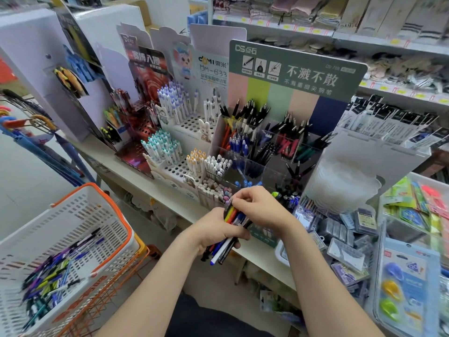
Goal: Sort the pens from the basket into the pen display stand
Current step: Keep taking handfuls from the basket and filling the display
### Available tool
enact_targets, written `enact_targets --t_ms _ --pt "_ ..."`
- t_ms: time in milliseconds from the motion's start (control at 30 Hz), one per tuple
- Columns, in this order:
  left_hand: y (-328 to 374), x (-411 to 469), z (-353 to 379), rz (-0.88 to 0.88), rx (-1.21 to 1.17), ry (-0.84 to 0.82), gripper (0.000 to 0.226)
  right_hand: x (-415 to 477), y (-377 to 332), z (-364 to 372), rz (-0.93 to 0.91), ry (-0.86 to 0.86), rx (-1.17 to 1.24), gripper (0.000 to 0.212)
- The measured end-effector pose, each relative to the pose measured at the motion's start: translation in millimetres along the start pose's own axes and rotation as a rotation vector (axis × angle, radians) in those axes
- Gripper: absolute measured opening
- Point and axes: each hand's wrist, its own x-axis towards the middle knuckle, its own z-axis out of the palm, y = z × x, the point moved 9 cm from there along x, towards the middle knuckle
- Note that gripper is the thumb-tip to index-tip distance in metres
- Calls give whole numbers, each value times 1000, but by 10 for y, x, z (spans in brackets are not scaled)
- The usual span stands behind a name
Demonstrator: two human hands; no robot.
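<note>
Two hands are seen, a left hand [216, 233] and a right hand [258, 205]. One bunch of pens [224, 250] is held by both. One basket [116, 215] is seen at the near left, with too many pens inside to be counted. One pen display stand [296, 74] with a green sign is seen farther back.

Basket [80, 215], lower left of pen display stand [296, 76]: cut off by left and bottom edges. Basket pens [48, 278] blurred, single ones hard to tell apart. Pen bundle [223, 251] in front of stand: middle hidden inside left hand [216, 233]; which pen right hand [257, 204] pinches, cannot tell. Stand's front compartments partly hidden behind hands. Blister packs [408, 276] right of stand: cut off by right edge.
</note>
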Motion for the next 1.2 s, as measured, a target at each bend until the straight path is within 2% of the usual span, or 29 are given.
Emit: enact_targets --t_ms 100,200,267,333,400,500,567,667,767,833,900,967,1067,1200 --pt "-70 5 -17 -14 -35 19 29 -33 -19 -199 15 249 102 22" --pt "-114 -7 -16 1 -123 52 16 -194 -49 -496 -97 580 419 20" --pt "-111 -8 -34 27 -240 81 14 -428 -164 -632 -310 779 374 17" --pt "-92 9 -49 43 -436 99 21 -678 -316 -560 -509 855 157 15" --pt "-54 37 -60 65 -634 109 37 -833 -419 -330 -655 794 12 15" --pt "-14 110 -75 85 -777 144 64 -860 -444 54 -745 597 -41 26" --pt "-67 181 -93 48 -867 165 62 -796 -393 268 -769 484 -129 24" --pt "-65 256 -50 12 -1014 93 43 -776 -299 383 -748 443 -207 18" --pt "-11 272 -32 30 -1069 76 33 -836 -291 252 -681 503 -133 15" --pt "52 247 -40 60 -1005 102 29 -854 -238 107 -627 626 -55 14" --pt "120 212 -51 81 -869 133 24 -780 -105 -51 -492 726 76 16" --pt "177 184 -61 97 -755 140 20 -640 56 -172 -313 758 209 18" --pt "236 167 -66 122 -690 86 21 -370 264 -250 -60 661 338 21" --pt "232 215 -134 130 -550 26 15 -134 138 -180 40 425 492 23"
